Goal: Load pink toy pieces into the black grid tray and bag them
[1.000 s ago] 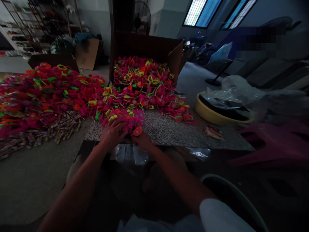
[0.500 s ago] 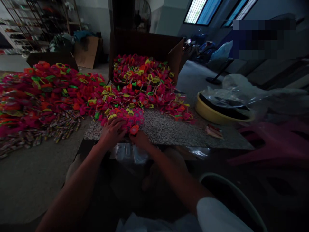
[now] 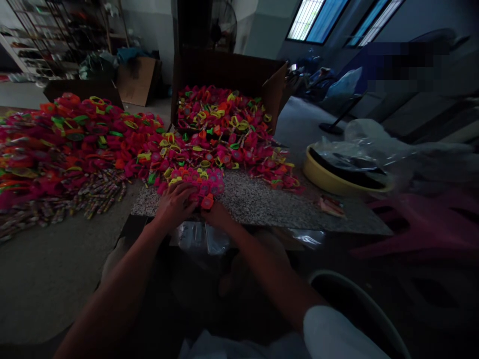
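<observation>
Pink, yellow and orange toy watches (image 3: 214, 180) lie packed in a neat block near the front edge of the speckled stone table (image 3: 258, 204). My left hand (image 3: 175, 203) rests over the left side of this block, its fingers stretched and apart. At the block's front right corner, my right hand (image 3: 217, 216) grips an orange toy watch (image 3: 207, 201) in its closed fingers. Most of the right fingers are hidden from above. Behind the block, loose toy watches (image 3: 239, 149) spill across the table out of a cardboard box (image 3: 275, 94).
Bagged bright toys (image 3: 75, 134) with printed candy-like tubes (image 3: 101, 194) heap up on the left. A yellow basin (image 3: 325, 182) with clear plastic stands at right, near a pink plastic stool (image 3: 422, 219). Clear plastic packs (image 3: 217, 240) sit below the table edge, and a round tub (image 3: 359, 294) stands lower right.
The orange toy watch at my right fingertips has turned slightly and sits a little lower. Both hands stay in nearly the same place; the whole view has shifted slightly.
</observation>
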The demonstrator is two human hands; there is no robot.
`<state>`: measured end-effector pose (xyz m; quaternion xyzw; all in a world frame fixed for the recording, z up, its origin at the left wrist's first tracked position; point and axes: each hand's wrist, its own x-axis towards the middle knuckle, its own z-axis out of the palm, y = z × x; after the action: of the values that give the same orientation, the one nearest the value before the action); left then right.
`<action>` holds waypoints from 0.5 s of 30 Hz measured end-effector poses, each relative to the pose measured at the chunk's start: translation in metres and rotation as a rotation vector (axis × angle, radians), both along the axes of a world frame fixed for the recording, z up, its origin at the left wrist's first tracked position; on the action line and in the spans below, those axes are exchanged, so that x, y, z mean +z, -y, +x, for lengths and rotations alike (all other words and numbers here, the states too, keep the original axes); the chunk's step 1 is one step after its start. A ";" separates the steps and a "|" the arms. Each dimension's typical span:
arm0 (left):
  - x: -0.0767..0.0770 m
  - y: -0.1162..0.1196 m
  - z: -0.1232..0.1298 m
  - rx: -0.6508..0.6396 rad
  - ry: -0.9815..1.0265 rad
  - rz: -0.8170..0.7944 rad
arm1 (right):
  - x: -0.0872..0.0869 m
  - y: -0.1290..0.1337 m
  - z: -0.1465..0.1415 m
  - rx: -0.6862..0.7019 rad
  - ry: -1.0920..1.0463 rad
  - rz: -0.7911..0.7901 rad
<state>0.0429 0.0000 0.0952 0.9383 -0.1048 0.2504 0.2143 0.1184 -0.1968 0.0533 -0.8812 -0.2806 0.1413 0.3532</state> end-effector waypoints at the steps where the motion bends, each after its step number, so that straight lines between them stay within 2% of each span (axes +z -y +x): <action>1: 0.000 0.000 0.000 0.002 -0.004 0.000 | 0.001 -0.001 0.001 0.019 0.012 -0.008; 7: 0.000 -0.001 0.000 0.005 -0.008 0.007 | 0.013 -0.007 0.003 0.140 0.074 -0.053; 10: 0.000 -0.001 0.000 -0.008 0.006 0.006 | 0.015 -0.007 -0.003 0.095 0.089 -0.082; 15: -0.001 -0.003 0.003 -0.027 0.040 -0.009 | 0.014 -0.005 -0.014 0.014 0.100 -0.033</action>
<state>0.0457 0.0032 0.0941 0.9306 -0.1207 0.2667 0.2197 0.1045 -0.1920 0.0669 -0.8910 -0.3016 0.1045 0.3230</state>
